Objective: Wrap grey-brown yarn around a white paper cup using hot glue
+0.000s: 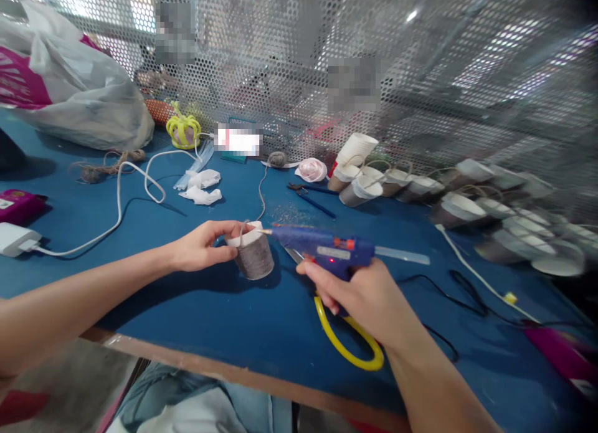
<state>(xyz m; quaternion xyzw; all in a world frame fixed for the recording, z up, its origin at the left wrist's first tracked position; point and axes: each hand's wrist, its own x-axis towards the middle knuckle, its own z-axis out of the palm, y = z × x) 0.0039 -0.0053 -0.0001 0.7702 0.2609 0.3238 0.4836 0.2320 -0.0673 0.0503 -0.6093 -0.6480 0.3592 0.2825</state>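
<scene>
My left hand [212,243] pinches the rim of a small paper cup [255,258] wrapped in grey-brown twine, tilted a little above the blue table. A strand of grey yarn [261,193] runs from the cup back to a small yarn ball [277,159]. In my right hand [359,296] is a blue hot glue gun [317,243] with a lit red light and a clear glue stick [404,256] out of its back. Its nozzle points left, at the cup's rim; whether they touch I cannot tell. Yellow-handled scissors [348,352] lie under the gun, their blades partly hidden.
Several wrapped cups [362,189] line the right back, blurring toward the edge. Blue-handled pliers [315,202] and a pink fabric rose [311,170] lie near the mesh screen [289,53]. At left are a white cable [119,202], a plastic bag [93,90] and crumpled white scraps [202,187]. Black cord [467,293] crosses the right.
</scene>
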